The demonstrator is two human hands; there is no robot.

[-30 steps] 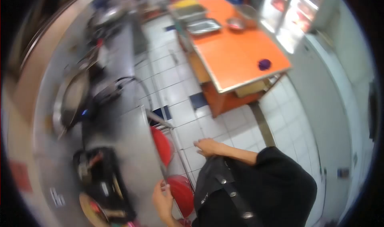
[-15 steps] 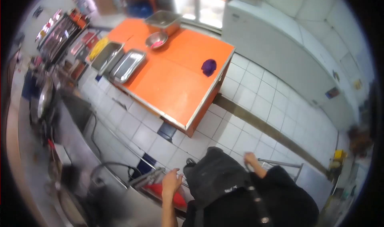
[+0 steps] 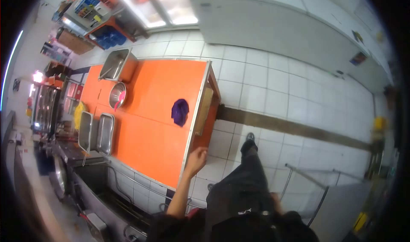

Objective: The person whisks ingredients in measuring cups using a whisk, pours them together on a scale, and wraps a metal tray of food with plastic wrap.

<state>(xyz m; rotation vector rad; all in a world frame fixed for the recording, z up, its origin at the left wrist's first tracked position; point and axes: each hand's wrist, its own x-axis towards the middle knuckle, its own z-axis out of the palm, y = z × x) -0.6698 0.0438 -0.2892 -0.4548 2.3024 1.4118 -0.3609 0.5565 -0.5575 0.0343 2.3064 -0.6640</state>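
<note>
My left hand [image 3: 196, 160] is out in front of me, beside the near corner of the orange table [image 3: 145, 152]. Its fingers are curled together, and whether they hold something is too small to make out. A purple cloth [image 3: 180, 112] lies crumpled on the table, beyond that hand. Low at my right side, my right hand [image 3: 276, 201] shows only in part against the black clothing, its fingers hidden. Farther along the tabletop are a steel bowl [image 3: 114, 91] with something pink in it and a shallow steel tray [image 3: 105, 133].
Deep steel containers [image 3: 116, 65] stand at the table's far end. A metal sink [image 3: 92, 178] and counter run along the left. A long grey cabinet [image 3: 273, 37] lines the back. At the lower right is a metal-framed stand [image 3: 341, 203]. White floor tiles [image 3: 273, 80] lie between.
The view has swung right and come closer to the orange table. My left hand has moved from beside the metal counter to near the table corner, its fingers now more curled. My right hand is lower.
</note>
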